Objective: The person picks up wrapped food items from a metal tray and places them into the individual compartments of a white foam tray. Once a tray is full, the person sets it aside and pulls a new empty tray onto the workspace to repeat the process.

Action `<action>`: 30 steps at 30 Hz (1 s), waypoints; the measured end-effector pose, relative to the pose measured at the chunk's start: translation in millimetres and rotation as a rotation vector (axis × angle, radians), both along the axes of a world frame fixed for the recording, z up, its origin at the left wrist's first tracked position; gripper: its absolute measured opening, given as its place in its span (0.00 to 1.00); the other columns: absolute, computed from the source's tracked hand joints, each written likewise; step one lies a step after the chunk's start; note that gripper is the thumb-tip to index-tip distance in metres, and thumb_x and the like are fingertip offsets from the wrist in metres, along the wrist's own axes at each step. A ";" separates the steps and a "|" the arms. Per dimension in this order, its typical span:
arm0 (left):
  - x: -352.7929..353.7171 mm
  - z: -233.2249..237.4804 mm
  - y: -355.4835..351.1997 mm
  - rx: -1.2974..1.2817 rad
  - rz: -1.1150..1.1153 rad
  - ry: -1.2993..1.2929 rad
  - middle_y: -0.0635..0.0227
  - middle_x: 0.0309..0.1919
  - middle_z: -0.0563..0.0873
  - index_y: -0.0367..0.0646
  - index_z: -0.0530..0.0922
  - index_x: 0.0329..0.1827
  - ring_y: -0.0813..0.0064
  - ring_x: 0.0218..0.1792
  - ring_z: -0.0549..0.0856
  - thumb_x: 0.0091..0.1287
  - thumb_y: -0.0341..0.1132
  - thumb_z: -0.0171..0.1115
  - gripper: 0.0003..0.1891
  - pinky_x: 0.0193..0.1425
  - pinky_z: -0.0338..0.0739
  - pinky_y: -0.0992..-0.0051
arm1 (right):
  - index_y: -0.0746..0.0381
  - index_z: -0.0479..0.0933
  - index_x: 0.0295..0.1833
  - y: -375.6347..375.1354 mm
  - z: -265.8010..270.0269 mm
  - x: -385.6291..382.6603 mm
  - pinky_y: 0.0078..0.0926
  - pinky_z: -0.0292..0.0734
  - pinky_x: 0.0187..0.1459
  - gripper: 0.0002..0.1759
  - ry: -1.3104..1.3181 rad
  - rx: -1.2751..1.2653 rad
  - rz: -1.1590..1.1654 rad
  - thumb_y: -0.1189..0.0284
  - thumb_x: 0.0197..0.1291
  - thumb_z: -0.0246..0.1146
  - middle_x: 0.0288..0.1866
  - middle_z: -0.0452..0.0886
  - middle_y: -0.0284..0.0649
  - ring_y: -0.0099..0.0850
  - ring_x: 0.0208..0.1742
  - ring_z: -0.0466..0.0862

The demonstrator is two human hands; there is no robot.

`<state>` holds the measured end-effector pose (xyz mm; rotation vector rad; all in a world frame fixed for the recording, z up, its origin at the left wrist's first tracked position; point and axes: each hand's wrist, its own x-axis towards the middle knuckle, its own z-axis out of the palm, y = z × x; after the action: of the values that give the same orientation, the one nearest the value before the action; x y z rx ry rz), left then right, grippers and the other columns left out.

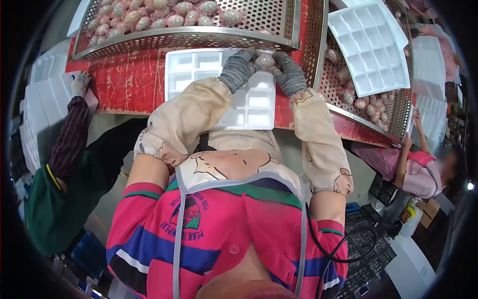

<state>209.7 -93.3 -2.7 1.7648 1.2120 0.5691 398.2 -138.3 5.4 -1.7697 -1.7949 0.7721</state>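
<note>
Both my hands wear grey knit gloves and meet at the far edge of a white compartment tray lying on the red table. My left hand and my right hand pinch one pale pink round item between their fingertips, just above the tray's far edge. The tray's compartments that show hold nothing; my forearms in beige sleeve covers hide part of it. Behind the tray, a perforated metal trough holds several more pink round items.
At the right, a second perforated metal bin holds more pink items, with another white compartment tray on top. One person's gloved hand reaches in from the left. Another person in pink stands at the right. Stacked white trays lie far left.
</note>
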 end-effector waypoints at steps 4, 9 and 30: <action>-3.0 -0.5 -1.6 0.137 0.023 0.102 0.60 0.38 0.80 0.47 0.80 0.48 0.65 0.38 0.82 0.57 0.39 0.67 0.16 0.47 0.77 0.67 | 0.57 0.72 0.57 12.8 17.0 -3.5 0.41 0.76 0.47 0.26 -0.340 0.034 0.160 0.61 0.54 0.66 0.44 0.76 0.50 0.45 0.45 0.80; -9.9 2.4 9.8 0.279 -0.037 0.259 0.61 0.39 0.80 0.50 0.80 0.48 0.59 0.39 0.82 0.56 0.41 0.66 0.17 0.50 0.75 0.63 | 0.55 0.71 0.58 20.7 4.1 -2.2 0.42 0.77 0.46 0.25 -0.541 0.012 0.291 0.53 0.61 0.57 0.50 0.76 0.50 0.44 0.48 0.80; 19.6 41.6 38.8 0.208 -0.468 0.809 0.62 0.30 0.87 0.45 0.83 0.38 0.61 0.32 0.87 0.63 0.31 0.53 0.09 0.33 0.80 0.63 | 0.55 0.72 0.54 44.9 -24.0 12.7 0.45 0.74 0.26 0.26 -0.552 -0.185 0.429 0.46 0.62 0.52 0.24 0.81 0.46 0.45 0.25 0.82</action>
<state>229.3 -54.5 38.9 2.4693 1.1960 -0.3518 410.9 -93.4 -18.7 -1.8618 -2.6016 0.6614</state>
